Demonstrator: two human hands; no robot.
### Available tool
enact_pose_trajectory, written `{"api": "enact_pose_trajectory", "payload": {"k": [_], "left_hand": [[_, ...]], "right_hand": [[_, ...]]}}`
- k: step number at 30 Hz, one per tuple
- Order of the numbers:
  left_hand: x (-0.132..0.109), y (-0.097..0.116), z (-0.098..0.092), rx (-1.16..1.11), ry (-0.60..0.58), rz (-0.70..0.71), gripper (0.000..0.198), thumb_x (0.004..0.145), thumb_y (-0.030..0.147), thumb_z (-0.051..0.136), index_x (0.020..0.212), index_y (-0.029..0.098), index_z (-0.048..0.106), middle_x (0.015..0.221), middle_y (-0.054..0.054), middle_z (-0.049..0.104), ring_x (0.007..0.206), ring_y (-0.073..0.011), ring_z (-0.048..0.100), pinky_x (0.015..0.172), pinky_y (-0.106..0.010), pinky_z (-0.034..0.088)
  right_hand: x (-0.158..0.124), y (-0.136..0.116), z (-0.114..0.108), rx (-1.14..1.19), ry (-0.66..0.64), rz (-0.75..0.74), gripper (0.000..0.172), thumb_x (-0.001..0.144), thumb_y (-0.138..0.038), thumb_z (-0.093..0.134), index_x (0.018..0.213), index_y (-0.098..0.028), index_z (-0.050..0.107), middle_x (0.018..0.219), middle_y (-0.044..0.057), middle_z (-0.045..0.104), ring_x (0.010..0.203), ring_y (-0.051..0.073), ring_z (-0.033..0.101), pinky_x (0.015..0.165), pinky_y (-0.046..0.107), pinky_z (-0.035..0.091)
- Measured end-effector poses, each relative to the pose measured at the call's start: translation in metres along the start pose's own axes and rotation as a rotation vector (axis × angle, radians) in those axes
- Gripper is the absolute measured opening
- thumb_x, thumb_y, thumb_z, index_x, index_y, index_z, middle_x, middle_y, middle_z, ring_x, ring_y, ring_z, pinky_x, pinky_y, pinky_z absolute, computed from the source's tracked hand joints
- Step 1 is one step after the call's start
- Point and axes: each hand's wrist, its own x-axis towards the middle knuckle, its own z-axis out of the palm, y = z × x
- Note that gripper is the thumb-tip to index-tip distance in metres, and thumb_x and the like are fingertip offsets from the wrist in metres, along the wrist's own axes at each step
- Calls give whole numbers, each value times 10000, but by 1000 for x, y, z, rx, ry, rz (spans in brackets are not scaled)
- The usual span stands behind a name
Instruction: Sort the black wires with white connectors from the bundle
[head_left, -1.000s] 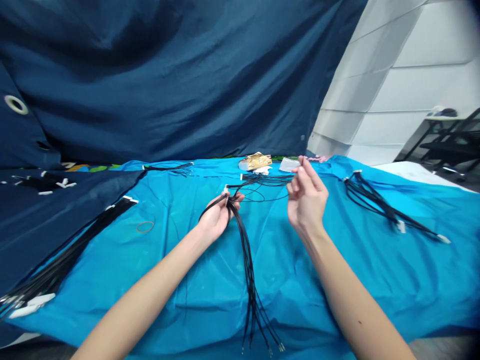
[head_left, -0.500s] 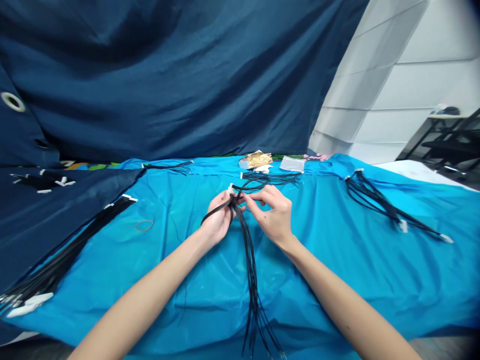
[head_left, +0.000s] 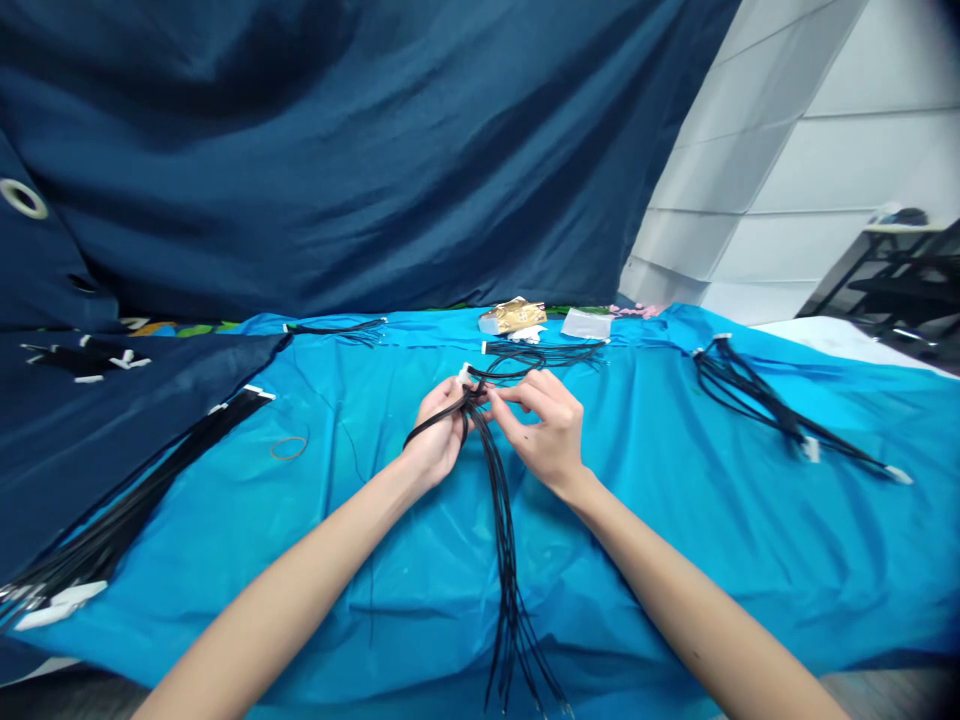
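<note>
A bundle of thin black wires [head_left: 501, 520] hangs from my left hand [head_left: 439, 440], which is closed around it near one end. One loop of wire passes over the back of that hand. At the top of the bundle, a white connector [head_left: 463, 375] pokes out by the left fingertips. My right hand [head_left: 546, 425] is pinched, thumb against index finger, right beside the gathered wires. What lies between those fingertips is too small to make out. The bundle's loose ends fan out low, toward the front.
More black wire harnesses lie on the blue sheet [head_left: 645, 560]: a thick stack [head_left: 165, 480] at left, a bunch [head_left: 772, 405] at right, others behind my hands. A rubber band [head_left: 289, 448], a gold packet [head_left: 512, 316] and a clear bag [head_left: 586, 325] also lie there.
Both hands stay nearly in place at the top of the bundle, with only a slight shift. The view has moved very little.
</note>
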Motion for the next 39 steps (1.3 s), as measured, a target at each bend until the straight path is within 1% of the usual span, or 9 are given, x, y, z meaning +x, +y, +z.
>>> {"api": "enact_pose_trajectory", "payload": {"k": [4, 10, 16, 24, 29, 35, 39], "left_hand": [[0, 0, 0, 32, -24, 5, 155, 737, 267, 636, 748, 117, 599, 768, -45, 628, 723, -130, 588, 617, -204, 459], [0, -2, -2, 43, -30, 1, 185, 746, 298, 628, 767, 120, 579, 813, -62, 643, 768, -149, 607, 693, -239, 471], [1, -3, -3, 34, -35, 4, 183, 751, 295, 623, 764, 121, 570, 802, -56, 645, 757, -138, 610, 679, -215, 470], [0, -1, -1, 32, -31, 1, 175, 755, 286, 619, 762, 116, 583, 808, -65, 645, 765, -147, 611, 707, -239, 473], [0, 0, -2, 50, -17, -3, 161, 756, 275, 619, 771, 117, 588, 814, -64, 648, 764, -143, 611, 665, -214, 464], [-1, 1, 0, 50, -1, -14, 151, 760, 260, 614, 775, 112, 591, 799, -67, 650, 739, -144, 612, 634, -211, 463], [-2, 1, 0, 50, -11, -6, 140, 766, 250, 606, 781, 111, 596, 801, -66, 647, 750, -143, 609, 645, -211, 469]], "right_hand": [[-2, 1, 1, -42, 0, -64, 162, 797, -184, 563, 638, -164, 585, 559, -7, 505, 555, 99, 386, 548, 242, 328], [-3, 1, 1, -86, -10, -91, 170, 803, -188, 555, 634, -172, 565, 573, -6, 531, 561, 99, 388, 555, 243, 321], [-3, 1, 0, -94, -13, -93, 170, 802, -188, 555, 633, -174, 564, 570, -4, 530, 562, 103, 390, 552, 248, 323], [-4, 1, 1, -77, -37, -55, 188, 822, -219, 527, 641, -188, 566, 565, -7, 511, 557, 105, 388, 554, 255, 324], [-4, 2, 1, -61, -37, -54, 178, 817, -212, 532, 645, -183, 567, 571, -8, 499, 562, 102, 393, 556, 247, 332], [-3, 1, 1, -51, -38, -61, 172, 809, -201, 543, 641, -175, 568, 572, -8, 499, 562, 101, 391, 550, 244, 330], [-3, 0, 1, -53, -34, -45, 175, 814, -206, 535, 644, -180, 569, 567, -8, 498, 561, 103, 391, 554, 247, 333]]}}
